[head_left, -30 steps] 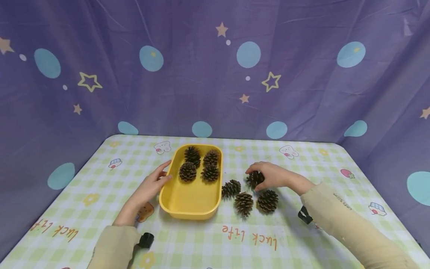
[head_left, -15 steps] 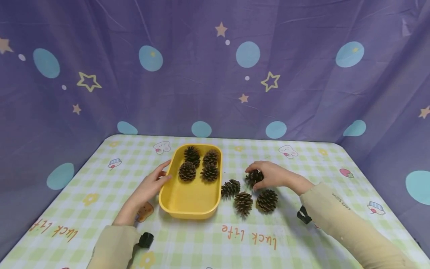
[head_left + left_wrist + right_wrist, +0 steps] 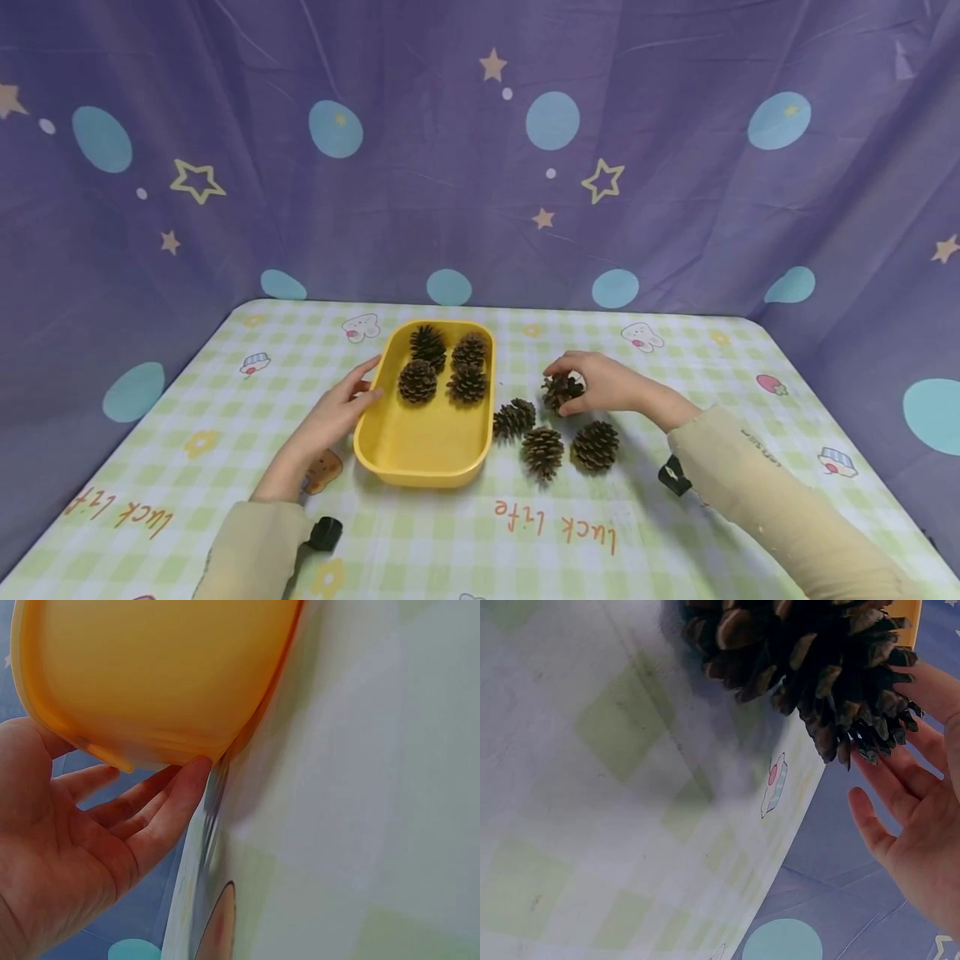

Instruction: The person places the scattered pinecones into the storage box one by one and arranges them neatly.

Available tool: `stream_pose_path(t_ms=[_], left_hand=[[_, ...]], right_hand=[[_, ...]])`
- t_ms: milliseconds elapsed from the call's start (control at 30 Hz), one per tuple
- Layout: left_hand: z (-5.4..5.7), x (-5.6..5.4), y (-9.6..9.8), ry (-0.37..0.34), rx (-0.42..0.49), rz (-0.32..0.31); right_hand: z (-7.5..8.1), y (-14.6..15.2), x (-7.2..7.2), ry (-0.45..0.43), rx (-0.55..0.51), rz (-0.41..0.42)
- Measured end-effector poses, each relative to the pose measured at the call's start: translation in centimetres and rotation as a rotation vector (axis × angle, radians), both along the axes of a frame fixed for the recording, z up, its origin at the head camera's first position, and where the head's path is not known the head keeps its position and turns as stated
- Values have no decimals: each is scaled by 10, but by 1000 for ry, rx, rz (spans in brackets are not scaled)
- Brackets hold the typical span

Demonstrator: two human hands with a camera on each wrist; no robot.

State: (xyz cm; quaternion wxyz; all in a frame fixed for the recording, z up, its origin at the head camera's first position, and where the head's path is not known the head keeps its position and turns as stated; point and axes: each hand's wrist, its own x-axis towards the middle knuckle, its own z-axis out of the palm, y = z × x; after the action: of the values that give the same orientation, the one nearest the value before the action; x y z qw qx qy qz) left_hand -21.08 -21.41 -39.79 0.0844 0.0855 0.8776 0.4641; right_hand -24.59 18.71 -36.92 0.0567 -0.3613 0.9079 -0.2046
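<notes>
In the head view a yellow plastic tray stands left of centre with pine cones at its far end. My left hand holds its left side, thumb at the rim and fingers along the outer wall. The left wrist view shows those fingers touching the tray wall from below the rim. To the right of the tray my right hand grips a pine cone between thumb and fingers, partly covering it. In the right wrist view the hand reaches behind dark cone scales.
Three more pine cones lie close by: one beside the tray's right wall, one nearer the front, one below the right hand. A checked cloth covers the table; a purple curtain hangs behind it.
The right hand has shifted slightly left and away from me, and the pine cone in its fingers has moved left with it. The left hand and the tray stay in place.
</notes>
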Motion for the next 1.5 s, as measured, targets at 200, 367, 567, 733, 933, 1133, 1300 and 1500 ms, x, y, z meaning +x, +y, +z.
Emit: stream_pose_path(t_ms=[200, 367, 567, 733, 933, 1133, 1300, 1500], left_hand=[[0, -1, 0, -3, -7, -2], [0, -1, 1, -1, -8, -2], [0, -1, 3, -4, 11, -5], [-1, -2, 2, -1, 15, -8], [-1, -1, 2, 4, -6, -6], [0, -1, 2, 2, -13, -3], [1, -1, 2, 2, -19, 3], [0, 0, 0, 11, -26, 1]], right_hand=[[1, -3, -2, 22, 10, -13], [5, -8, -1, 48, -18, -26], [9, -13, -1, 63, -30, -25], [14, -17, -3, 89, -31, -14], [21, -23, -7, 105, -32, 1], [29, -32, -10, 118, -58, 23], [35, -38, -11, 130, -65, 35], [40, -47, -11, 150, -77, 45]])
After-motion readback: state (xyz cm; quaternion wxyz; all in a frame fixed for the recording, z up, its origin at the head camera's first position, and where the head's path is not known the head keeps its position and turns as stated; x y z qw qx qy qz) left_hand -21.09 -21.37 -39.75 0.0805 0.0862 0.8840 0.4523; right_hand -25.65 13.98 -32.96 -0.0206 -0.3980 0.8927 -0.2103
